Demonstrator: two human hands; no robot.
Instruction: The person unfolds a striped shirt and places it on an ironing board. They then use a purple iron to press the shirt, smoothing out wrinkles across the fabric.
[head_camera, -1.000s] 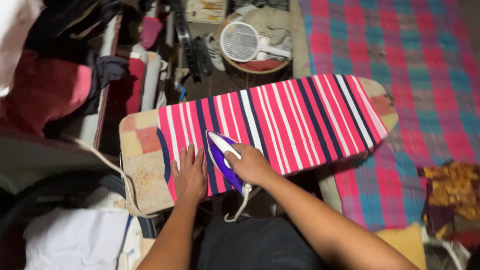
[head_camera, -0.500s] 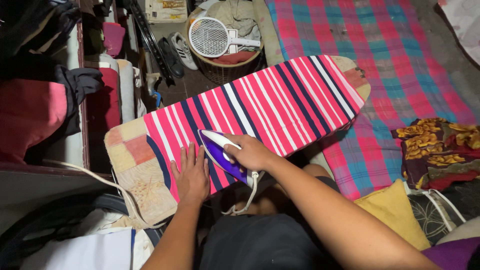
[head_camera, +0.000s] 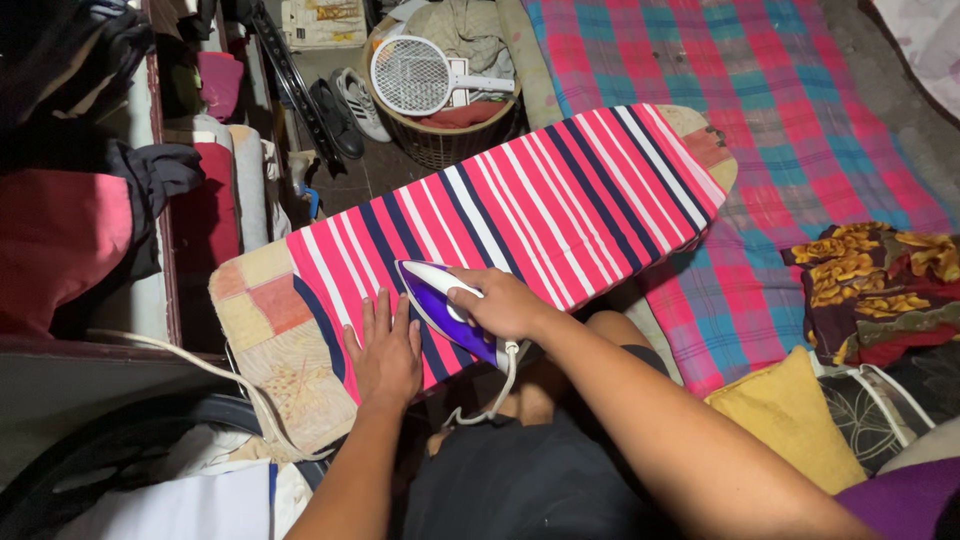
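Head view shows your right hand (head_camera: 500, 303) closed around the handle of the purple and white iron (head_camera: 443, 310), which sits on the striped cloth (head_camera: 520, 225) near the ironing board's (head_camera: 262, 300) wide end, close to its near edge. Your left hand (head_camera: 385, 350) lies flat and open on the cloth just beside the iron, holding nothing. Keep those fingers clear of the soleplate, hold the cloth taut, and mind the cord (head_camera: 495, 390) hanging off the near edge.
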